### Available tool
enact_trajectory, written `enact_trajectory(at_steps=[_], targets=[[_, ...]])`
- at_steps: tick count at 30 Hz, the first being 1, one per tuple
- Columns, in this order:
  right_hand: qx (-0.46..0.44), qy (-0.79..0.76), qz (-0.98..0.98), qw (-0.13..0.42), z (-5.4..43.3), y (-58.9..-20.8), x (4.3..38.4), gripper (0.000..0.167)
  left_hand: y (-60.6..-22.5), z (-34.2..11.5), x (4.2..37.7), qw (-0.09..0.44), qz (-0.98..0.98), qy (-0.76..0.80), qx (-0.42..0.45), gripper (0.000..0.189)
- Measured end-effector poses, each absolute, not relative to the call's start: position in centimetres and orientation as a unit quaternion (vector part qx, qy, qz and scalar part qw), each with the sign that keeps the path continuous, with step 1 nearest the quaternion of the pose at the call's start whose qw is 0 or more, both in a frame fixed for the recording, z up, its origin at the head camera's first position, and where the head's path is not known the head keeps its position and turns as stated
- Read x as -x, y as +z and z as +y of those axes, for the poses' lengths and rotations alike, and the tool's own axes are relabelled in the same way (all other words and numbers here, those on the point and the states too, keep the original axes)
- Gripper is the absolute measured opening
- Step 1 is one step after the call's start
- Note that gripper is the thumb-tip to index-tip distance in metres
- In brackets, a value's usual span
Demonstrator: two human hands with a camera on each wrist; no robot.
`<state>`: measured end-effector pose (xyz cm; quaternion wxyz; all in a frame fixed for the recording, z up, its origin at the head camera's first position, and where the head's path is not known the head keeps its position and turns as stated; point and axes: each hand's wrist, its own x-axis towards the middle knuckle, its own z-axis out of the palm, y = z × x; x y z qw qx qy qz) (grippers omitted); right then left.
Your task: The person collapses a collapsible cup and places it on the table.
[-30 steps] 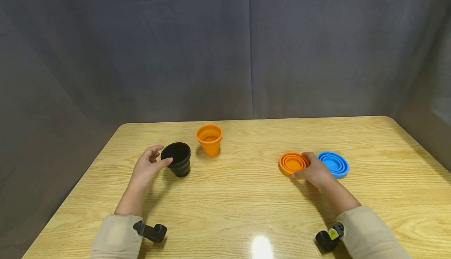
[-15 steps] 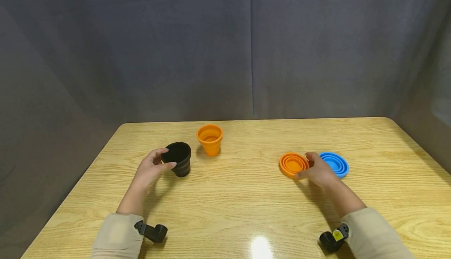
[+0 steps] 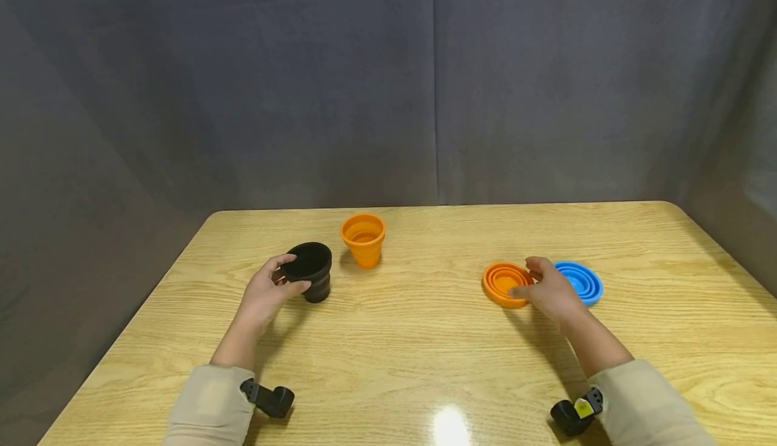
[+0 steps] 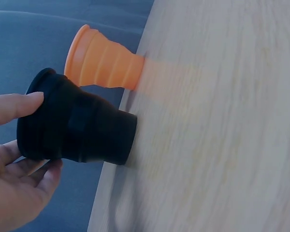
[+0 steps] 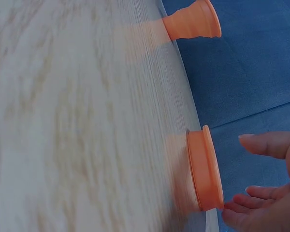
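Note:
My left hand grips a black collapsible cup near its rim, thumb on one side and fingers on the other. The cup is extended, its mouth facing up; whether its base touches the table I cannot tell. Over the right side of a flattened orange collapsible cup is my right hand, fingers relaxed and spread. In the right wrist view the thumb stands off this orange cup, while the lower fingertips are at its rim. Contact there is unclear. A blue flattened cup lies partly hidden behind the right hand.
An extended orange cup stands upright behind and right of the black cup. Everything is on a wooden table. A dark grey curtain hangs behind the table and at its sides.
My right thumb and fingers have lifted away from the flattened orange cup, which stays in place. My left hand has closed further round the black cup, which has shifted slightly right and up.

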<state>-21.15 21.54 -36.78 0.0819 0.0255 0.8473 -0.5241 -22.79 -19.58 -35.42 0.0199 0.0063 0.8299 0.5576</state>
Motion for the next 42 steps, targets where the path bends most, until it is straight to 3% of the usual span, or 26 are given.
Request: enact_trajectory(at_steps=[16,42], targets=[[-0.026,-0.555,0.83,0.051,21.3,-36.4,20.9,0.068,-36.0,-18.9,22.9,-0.063,0.822,0.566,0.011,0.052],[0.041,-0.653,0.754,0.049,16.1,-35.3,19.9,0.05,-34.4,-14.3,20.9,-0.028,0.756,0.652,-0.05,0.042]])
